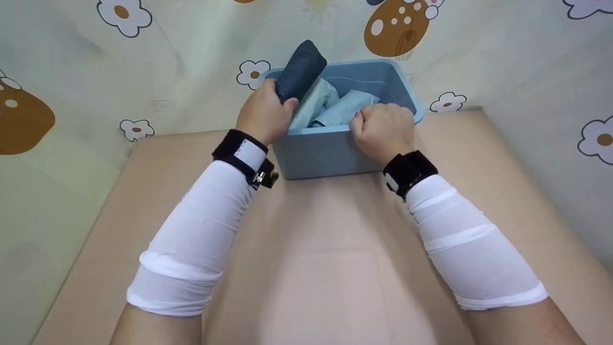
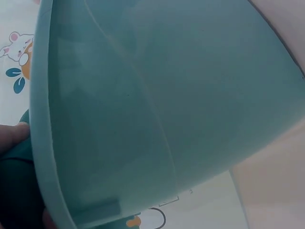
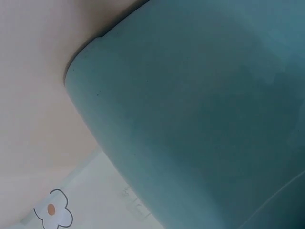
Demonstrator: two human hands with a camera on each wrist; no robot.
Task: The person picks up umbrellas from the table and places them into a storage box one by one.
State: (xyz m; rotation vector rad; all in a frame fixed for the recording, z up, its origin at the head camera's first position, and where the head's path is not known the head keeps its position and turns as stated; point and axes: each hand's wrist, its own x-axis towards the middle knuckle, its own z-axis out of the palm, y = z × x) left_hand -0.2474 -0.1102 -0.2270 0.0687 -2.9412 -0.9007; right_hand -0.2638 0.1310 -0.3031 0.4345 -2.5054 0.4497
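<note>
My left hand [image 1: 266, 114] grips a dark navy rolled bundle [image 1: 301, 72], which tilts up to the right over the left side of a blue plastic bin [image 1: 330, 155]. In the left wrist view, the thumb and part of the dark roll [image 2: 16, 191] show beyond the bin's rim [image 2: 40, 119]. At the front right of the bin, my right hand [image 1: 385, 129] is curled over the rim and holds it. A pale green bundle [image 1: 313, 103] and a light blue bundle [image 1: 346, 108] lie inside the bin. Only the bin's outer wall [image 3: 181, 109] fills the right wrist view; the hand is hidden there.
The bin stands at the far edge of a beige table [image 1: 325, 268], close to a wall covering [image 1: 201, 57] printed with flowers and cartoon shapes. Another printed wall [image 1: 541, 86] borders the table on the right.
</note>
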